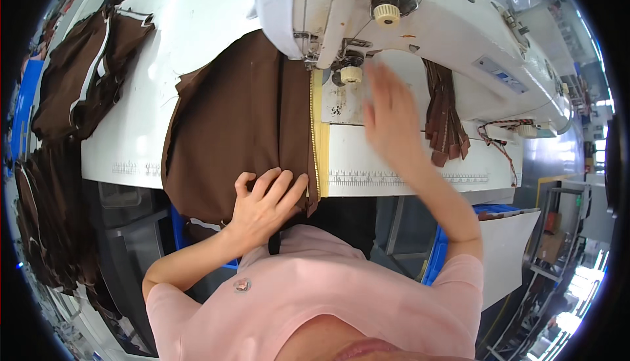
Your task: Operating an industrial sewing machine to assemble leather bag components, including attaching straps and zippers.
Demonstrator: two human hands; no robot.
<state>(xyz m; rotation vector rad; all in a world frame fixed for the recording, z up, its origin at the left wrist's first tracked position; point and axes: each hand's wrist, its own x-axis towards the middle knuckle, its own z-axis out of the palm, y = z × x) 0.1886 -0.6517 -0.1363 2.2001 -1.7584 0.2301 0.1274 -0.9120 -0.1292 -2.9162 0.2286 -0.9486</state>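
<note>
A brown fabric piece (226, 118) lies under the head of a white sewing machine (453, 39), its lower end hanging over the table's front edge. Along its right edge runs a metal-toothed zipper (314, 131), next to a yellow strip (323, 144). My left hand (266, 207) grips the fabric at the front edge, close to the zipper; its fingers are bent over the cloth and the thumb is hidden. Raised right of the needle area, my right hand (392, 118) holds nothing. Its fingers are stretched out and slightly blurred, near a cream knob (351, 75).
A bundle of brown strips (443, 115) lies under the machine arm on the right. More brown pieces with white edging (82, 79) rest at the far left, above a dark brown pile (56, 223). Twisted cords (504, 141) hang at the right end. Printed rulers (407, 178) line the front edge.
</note>
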